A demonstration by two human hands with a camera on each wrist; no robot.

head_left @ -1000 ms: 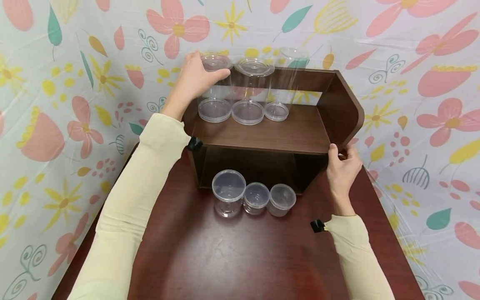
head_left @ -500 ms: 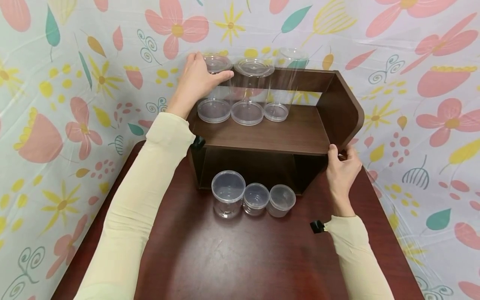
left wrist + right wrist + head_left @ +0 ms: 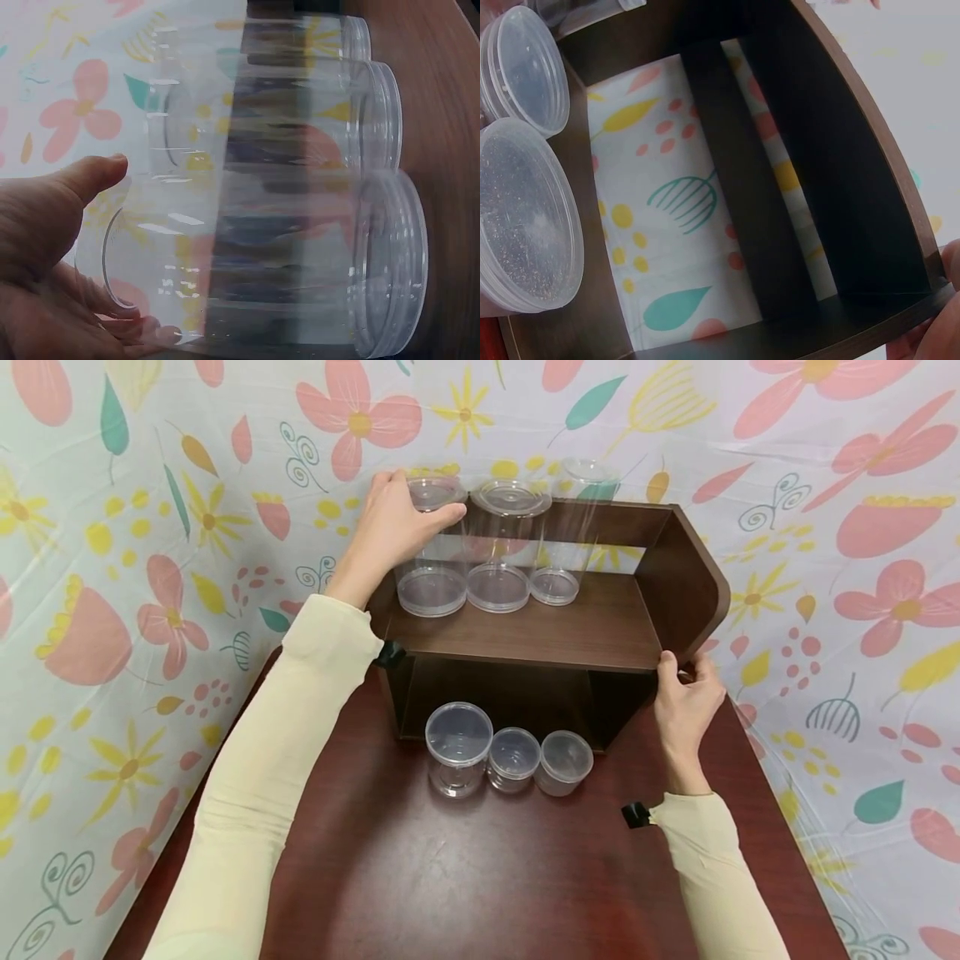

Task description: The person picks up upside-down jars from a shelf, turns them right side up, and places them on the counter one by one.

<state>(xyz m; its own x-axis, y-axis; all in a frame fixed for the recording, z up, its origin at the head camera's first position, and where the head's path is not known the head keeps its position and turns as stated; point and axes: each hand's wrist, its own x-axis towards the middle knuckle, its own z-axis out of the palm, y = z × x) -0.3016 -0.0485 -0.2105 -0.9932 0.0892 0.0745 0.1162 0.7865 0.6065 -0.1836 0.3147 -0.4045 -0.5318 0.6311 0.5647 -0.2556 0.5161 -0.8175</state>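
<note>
On the upper deck of a dark brown two-tier shelf stand three tall clear plastic jars. My left hand holds the leftmost tall jar near its top, thumb on the near side and fingers round the far side. In the left wrist view, that jar has its bottom close to the shelf board. Beside it are the middle tall jar and a narrower tall jar. My right hand grips the shelf's front right corner, thumb on top of the board edge.
In front of the lower tier, a larger lidded clear jar and two small lidded tubs, one in the middle and one at right, stand on the reddish-brown table. A flowered curtain hangs behind and at both sides.
The leftmost tall jar has shifted slightly toward the shelf's front edge with my left hand on it. My right hand stays on the shelf corner. The other jars keep their places.
</note>
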